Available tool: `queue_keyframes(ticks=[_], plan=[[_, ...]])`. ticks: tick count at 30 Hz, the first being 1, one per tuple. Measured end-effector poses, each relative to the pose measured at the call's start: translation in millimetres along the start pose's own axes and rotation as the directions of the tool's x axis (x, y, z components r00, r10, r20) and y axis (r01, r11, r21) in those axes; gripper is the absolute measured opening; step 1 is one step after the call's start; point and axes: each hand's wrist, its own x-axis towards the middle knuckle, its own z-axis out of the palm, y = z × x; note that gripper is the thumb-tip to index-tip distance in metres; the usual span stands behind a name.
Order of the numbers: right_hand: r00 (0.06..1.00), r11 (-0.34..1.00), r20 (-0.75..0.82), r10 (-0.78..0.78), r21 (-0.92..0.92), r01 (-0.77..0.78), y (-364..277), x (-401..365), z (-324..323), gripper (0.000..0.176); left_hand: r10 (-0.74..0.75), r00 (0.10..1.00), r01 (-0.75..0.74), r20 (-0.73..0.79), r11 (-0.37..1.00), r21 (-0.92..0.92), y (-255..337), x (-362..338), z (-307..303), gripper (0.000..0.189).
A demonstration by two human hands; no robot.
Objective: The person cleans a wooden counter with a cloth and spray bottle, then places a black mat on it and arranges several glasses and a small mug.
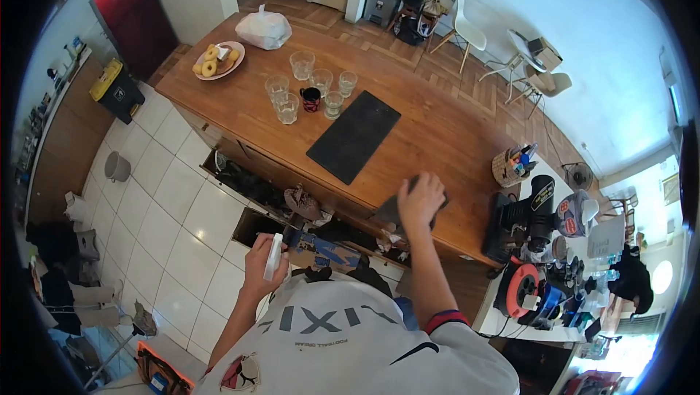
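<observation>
My right hand [421, 204] presses down on a dark grey cloth [389, 210] near the front edge of the wooden counter [452, 133], its fingers curled over the fabric. Lower and to the left, my left hand [260, 264] is closed around a slim white object [273, 258], held upright in front of the counter; its exact kind cannot be made out. Left of the cloth, a black rectangular mat [354, 136] lies flat on the counter. Several clear glasses [302, 65] stand beyond the mat, around a dark red-and-black mug [310, 100].
A plate of doughnuts [210, 67] and a white plastic bag [264, 28] sit at the counter's far left. On the right are a woven basket [508, 168], a black machine [536, 209] and a red cable reel [520, 287]. Open drawers [251, 189] jut out below the counter.
</observation>
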Motion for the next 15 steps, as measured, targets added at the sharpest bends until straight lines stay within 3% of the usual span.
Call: queue_keyframes(ticks=[3, 5, 9, 12, 14, 15], plan=[[0.994, 0.988, 0.105, -0.021, 0.151, 0.005, -44, 10, 32, 0.048, 0.014, 1.000, -0.014, -0.009, 1.000, 0.024, 5, -3, -4, 0.016], [0.854, 0.971, 0.506, 0.122, 0.118, -0.209, -76, 15, 42, 0.057, -0.006, 1.000, 0.006, -0.019, 1.000, 0.020, 4, -10, -6, 0.016], [0.858, 0.991, 0.500, 0.120, -0.003, -0.136, -102, 16, 80, 0.067, -0.023, 0.998, 0.024, -0.055, 1.000, 0.006, 0, -17, -7, 0.015], [0.790, 0.975, 0.588, 0.173, 0.013, -0.223, -105, 28, 86, 0.073, -0.037, 0.997, 0.038, -0.070, 0.999, 0.006, -6, -29, -9, 0.014], [0.660, 0.929, 0.700, 0.271, -0.009, -0.371, -107, 35, 83, 0.077, -0.045, 0.995, 0.045, -0.091, 0.999, 0.000, -11, -32, -10, 0.014], [0.660, 0.931, 0.702, 0.267, -0.013, -0.364, -111, 36, 85, 0.077, -0.045, 0.994, 0.044, -0.100, 0.999, -0.004, -13, -33, -10, 0.014]])
